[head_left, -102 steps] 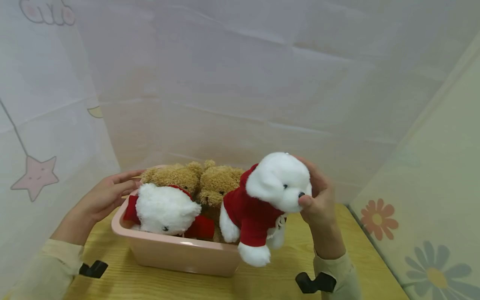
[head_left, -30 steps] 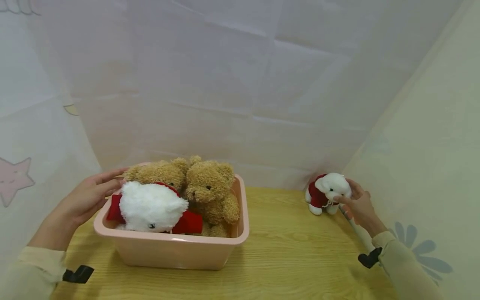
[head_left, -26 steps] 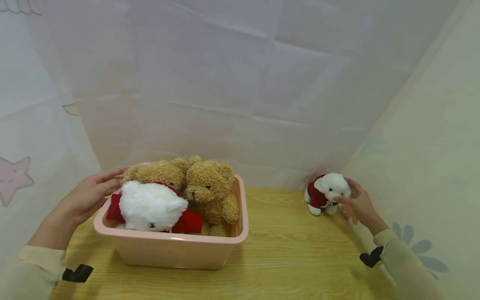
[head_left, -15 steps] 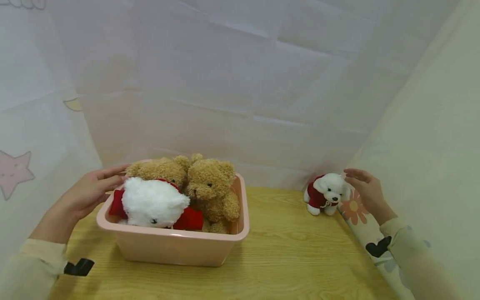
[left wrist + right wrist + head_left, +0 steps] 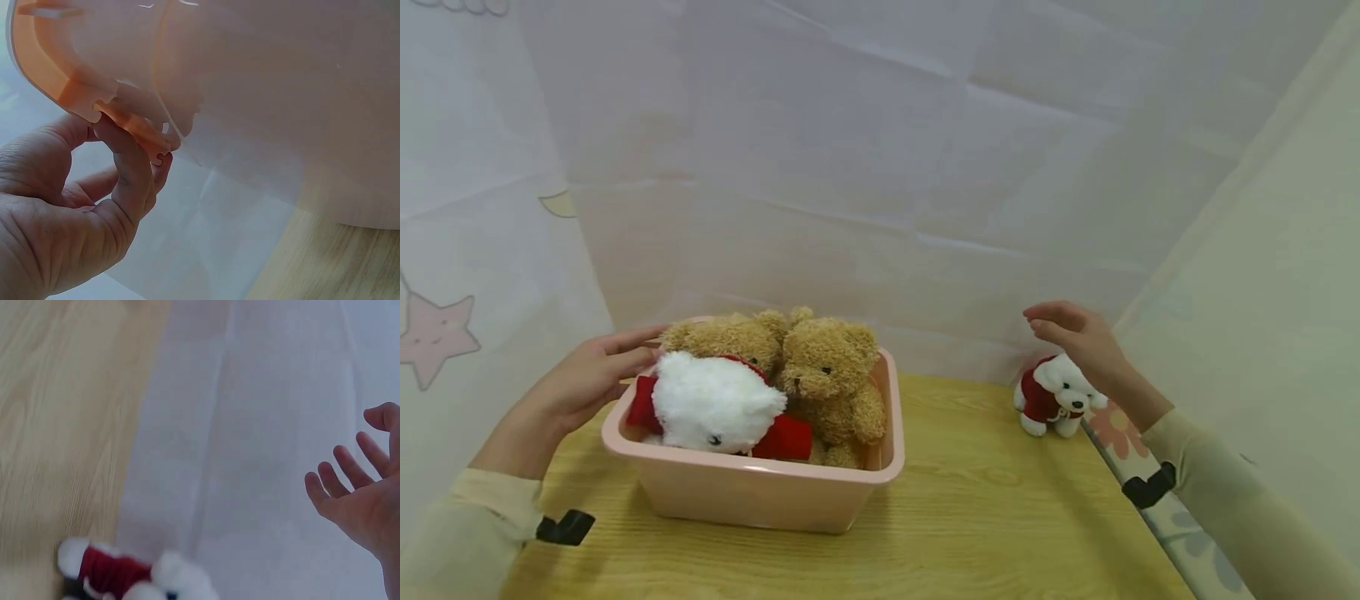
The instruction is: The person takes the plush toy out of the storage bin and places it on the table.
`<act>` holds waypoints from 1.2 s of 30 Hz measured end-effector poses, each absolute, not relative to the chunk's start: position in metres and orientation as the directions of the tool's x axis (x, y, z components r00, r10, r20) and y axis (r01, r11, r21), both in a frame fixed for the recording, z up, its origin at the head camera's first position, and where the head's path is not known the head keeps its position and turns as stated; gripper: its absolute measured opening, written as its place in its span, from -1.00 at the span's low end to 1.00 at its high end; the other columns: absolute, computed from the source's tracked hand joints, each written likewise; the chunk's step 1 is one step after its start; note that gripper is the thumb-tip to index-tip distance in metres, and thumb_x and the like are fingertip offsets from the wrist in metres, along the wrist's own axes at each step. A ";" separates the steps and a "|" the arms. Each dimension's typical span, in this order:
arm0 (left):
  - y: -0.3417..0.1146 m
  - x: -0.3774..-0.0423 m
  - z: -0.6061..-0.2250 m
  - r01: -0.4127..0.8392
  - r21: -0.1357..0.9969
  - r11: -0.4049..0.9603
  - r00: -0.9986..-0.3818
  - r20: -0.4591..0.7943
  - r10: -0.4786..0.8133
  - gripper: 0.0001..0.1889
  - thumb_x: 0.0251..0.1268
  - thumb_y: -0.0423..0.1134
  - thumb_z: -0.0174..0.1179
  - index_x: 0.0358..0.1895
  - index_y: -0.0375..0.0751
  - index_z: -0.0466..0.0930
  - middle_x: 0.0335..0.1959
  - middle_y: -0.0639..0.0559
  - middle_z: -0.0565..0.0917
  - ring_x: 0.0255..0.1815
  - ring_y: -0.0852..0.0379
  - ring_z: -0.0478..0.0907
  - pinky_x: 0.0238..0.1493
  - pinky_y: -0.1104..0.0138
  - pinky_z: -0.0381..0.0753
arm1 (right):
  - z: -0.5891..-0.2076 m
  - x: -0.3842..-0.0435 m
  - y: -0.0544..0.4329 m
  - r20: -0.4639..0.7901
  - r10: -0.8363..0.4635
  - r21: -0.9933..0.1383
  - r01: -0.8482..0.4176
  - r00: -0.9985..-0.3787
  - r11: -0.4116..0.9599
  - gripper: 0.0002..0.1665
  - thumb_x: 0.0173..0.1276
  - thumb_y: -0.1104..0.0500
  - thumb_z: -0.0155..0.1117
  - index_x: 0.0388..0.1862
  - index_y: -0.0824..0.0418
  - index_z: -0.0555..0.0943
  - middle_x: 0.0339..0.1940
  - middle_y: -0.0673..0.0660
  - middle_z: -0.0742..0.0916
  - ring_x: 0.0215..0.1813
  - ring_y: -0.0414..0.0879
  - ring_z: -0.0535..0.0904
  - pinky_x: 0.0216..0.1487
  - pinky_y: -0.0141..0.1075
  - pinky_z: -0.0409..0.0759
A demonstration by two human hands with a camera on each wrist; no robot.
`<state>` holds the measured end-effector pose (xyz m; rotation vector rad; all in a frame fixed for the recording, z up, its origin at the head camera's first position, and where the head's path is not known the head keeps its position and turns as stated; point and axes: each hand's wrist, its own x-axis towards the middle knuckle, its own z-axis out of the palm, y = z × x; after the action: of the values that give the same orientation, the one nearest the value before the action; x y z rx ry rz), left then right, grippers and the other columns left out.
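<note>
The pink tub [image 5: 748, 492] was clamped at its left end by the left hand [image 5: 580, 379], presumably for steadiness, while the toy dog [image 5: 1043, 398] was placed in the far right corner of the counter [image 5: 977, 508], apparently for separation, near the right hand [image 5: 1081, 335], whose empty grip was parted.

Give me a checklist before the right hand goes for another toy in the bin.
1. Right hand free: ok, open and holding nothing.
2. White dog set down: ok, standing on the table, apart from the right hand.
3. Left hand on pink bin: ok, fingers curled at its rim.
4. Brown bear nearest the dog uncovered: ok, face and arm show.
5. White plush upright: not ok, head tipped.
6. Bin floor bare: cannot tell, toys hide it.
</note>
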<state>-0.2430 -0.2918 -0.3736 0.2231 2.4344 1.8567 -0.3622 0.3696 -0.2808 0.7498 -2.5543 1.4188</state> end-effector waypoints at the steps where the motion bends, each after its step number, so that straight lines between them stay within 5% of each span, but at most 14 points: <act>1: -0.292 -0.243 -0.374 0.072 0.964 0.256 -0.987 0.031 0.158 -0.32 0.66 -0.04 -0.01 0.65 -0.24 0.01 0.50 -0.43 0.15 0.06 0.28 0.52 -0.02 0.35 0.59 | -0.280 -0.360 0.358 0.319 -0.378 -0.745 -0.477 -0.869 0.467 -0.54 0.58 0.06 0.22 0.31 0.30 0.56 0.25 0.11 0.63 0.21 -0.07 0.53 0.15 -0.30 0.52; 9: -0.291 -0.245 -0.375 0.066 0.967 0.248 -0.989 0.031 0.146 -0.29 0.63 -0.02 0.05 0.64 -0.23 0.02 0.50 -0.43 0.17 0.06 0.23 0.54 -0.02 0.30 0.62 | -0.279 -0.338 0.271 0.244 -0.470 -0.721 -0.483 -0.848 0.497 -0.52 0.52 -0.04 0.31 0.27 0.20 0.58 0.18 0.15 0.67 0.14 0.02 0.62 0.24 0.09 0.45; 18: -0.291 -0.244 -0.374 0.067 0.969 0.237 -0.989 0.033 0.143 -0.29 0.63 -0.02 0.06 0.64 -0.22 0.04 0.50 -0.41 0.18 0.06 0.25 0.55 -0.02 0.30 0.61 | -0.281 -0.314 0.189 0.170 -0.591 -0.680 -0.528 -0.789 0.509 -0.37 0.50 -0.11 0.31 0.41 0.14 0.46 0.31 0.15 0.57 0.27 0.09 0.54 0.17 0.03 0.54; 29: -0.290 -0.243 -0.376 0.063 0.970 0.236 -0.990 0.031 0.134 -0.30 0.61 -0.02 0.08 0.64 -0.21 0.07 0.48 -0.39 0.23 0.12 0.12 0.54 0.00 0.27 0.61 | -0.293 -0.298 0.128 0.029 -0.532 -0.589 -0.445 -0.846 0.675 0.19 0.33 -0.37 0.34 0.65 0.26 0.09 0.52 0.29 0.37 0.42 0.17 0.40 0.28 0.05 0.45; 36: -0.290 -0.242 -0.373 0.062 0.971 0.233 -0.990 0.029 0.140 -0.30 0.62 -0.02 0.07 0.64 -0.20 0.08 0.49 -0.37 0.23 0.17 0.06 0.52 0.02 0.25 0.61 | -0.301 -0.298 0.114 0.021 -0.505 -0.621 -0.407 -0.863 0.670 0.29 0.25 -0.40 0.40 0.67 0.21 0.03 0.56 0.26 0.32 0.49 0.16 0.31 0.33 0.08 0.40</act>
<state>-0.2415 -0.2902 -0.3725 0.1977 2.4163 1.8970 -0.2977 0.1142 -0.3011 0.8278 -3.0082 1.0575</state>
